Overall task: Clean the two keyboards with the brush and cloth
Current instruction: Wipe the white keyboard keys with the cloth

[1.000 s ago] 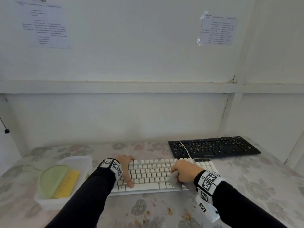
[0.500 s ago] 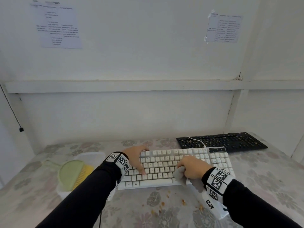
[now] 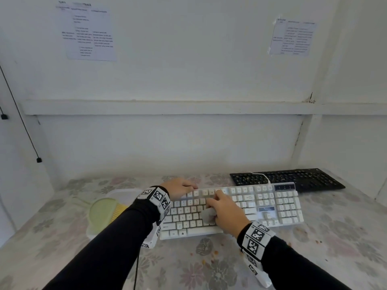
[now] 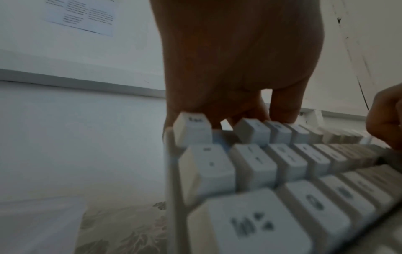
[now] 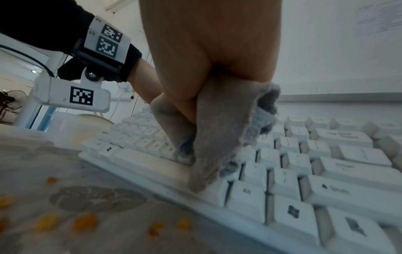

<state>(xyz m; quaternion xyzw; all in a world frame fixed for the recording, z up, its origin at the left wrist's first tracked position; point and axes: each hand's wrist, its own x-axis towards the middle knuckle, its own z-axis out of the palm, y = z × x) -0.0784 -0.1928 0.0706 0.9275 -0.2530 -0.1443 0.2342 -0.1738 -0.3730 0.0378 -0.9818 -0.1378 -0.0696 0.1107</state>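
Note:
A white keyboard (image 3: 278, 206) lies across the middle of the table. My left hand (image 3: 181, 188) grips its far left corner, fingers curled over the back edge behind the top key row (image 4: 280, 106). My right hand (image 3: 223, 207) holds a bunched grey cloth (image 3: 208, 215) and presses it onto the keys left of centre; in the right wrist view the cloth (image 5: 217, 141) hangs from the curled fingers onto the bottom rows. The black keyboard (image 3: 297, 178) lies behind on the right. The green brush (image 3: 101, 212) with yellow bristles lies in a white tray at left.
Orange crumbs (image 3: 215, 252) are scattered on the flowered tablecloth in front of the white keyboard. Its white cable (image 3: 261, 176) runs over the black keyboard. The white tray (image 3: 125, 192) touches my left forearm's side. A wall closes the back, with a post at right.
My right hand has carried the cloth from the keyboard's front edge up and left across the key rows. My left hand has shifted from the left keys to the far left corner.

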